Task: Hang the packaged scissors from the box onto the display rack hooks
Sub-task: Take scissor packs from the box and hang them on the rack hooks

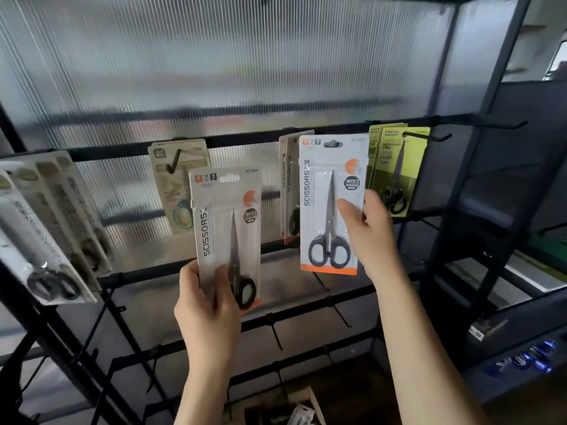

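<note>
Before black rack bar [245, 136], left hand [208, 314] gripping white card-backed pack [227, 228] printed "SCISSORS", right hand [368, 234] pinching matching black-handled pack [331, 207], orange base strip.

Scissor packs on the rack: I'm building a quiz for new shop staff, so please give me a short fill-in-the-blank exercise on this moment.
1. Each of the hands holds a white pack printed with the word ____.
2. The right hand holds its white pack up by the top bar, left of the ____ packs.
3. The left hand grips its pack at the ____ end.

Missing words: SCISSORS; yellow-green; bottom
</note>
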The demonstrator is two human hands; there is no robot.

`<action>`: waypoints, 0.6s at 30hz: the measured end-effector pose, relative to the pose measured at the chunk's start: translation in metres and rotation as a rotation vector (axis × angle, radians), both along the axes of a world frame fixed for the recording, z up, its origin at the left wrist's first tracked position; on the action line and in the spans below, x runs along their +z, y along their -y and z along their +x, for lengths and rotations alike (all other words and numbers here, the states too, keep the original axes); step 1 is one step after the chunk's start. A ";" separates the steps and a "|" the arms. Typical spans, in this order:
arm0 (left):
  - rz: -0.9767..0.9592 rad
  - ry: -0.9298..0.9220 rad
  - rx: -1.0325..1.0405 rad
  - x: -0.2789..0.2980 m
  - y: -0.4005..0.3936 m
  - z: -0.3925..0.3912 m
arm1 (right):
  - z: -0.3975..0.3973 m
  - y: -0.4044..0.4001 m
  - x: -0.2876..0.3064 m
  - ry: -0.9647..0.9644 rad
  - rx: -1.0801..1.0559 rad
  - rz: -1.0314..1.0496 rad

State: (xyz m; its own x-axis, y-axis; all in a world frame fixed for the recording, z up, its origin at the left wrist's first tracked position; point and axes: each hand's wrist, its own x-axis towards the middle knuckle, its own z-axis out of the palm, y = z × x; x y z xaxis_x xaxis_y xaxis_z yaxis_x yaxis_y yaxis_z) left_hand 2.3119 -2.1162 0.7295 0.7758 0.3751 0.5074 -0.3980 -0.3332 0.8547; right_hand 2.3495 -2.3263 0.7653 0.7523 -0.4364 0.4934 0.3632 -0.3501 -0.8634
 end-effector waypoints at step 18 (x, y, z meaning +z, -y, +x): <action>-0.096 -0.032 0.028 0.000 -0.010 -0.005 | 0.008 -0.012 -0.012 0.116 -0.059 0.201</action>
State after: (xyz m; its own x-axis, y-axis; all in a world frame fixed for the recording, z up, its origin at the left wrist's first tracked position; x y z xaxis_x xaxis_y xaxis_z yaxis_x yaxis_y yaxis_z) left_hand 2.3066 -2.1063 0.7294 0.7795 0.4431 0.4428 -0.3613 -0.2595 0.8956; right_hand 2.3571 -2.3141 0.7528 0.6659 -0.5761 0.4739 0.4481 -0.1990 -0.8715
